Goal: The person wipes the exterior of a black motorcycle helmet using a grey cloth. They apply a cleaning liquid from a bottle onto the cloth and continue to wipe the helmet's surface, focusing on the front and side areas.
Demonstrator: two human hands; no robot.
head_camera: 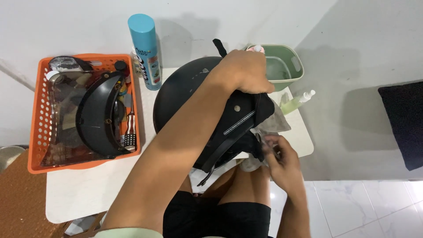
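A black helmet (185, 94) lies on the white table (83, 189), tipped toward me. My left hand (244, 70) reaches across it and grips its far right edge, holding it in place. My right hand (282, 161) is at the helmet's lower right rim, fingers pinched on a grey cloth (275, 125) bunched against the lining. A black strap (211, 169) hangs from the helmet's near edge over my lap.
An orange basket (37, 128) on the left holds a dark visor (94, 114) and small tools. A tall blue spray can (145, 50) stands behind the helmet. A green tub (282, 66) and a small spray bottle (297, 101) sit at the right. A black cushion (403, 123) lies on the floor.
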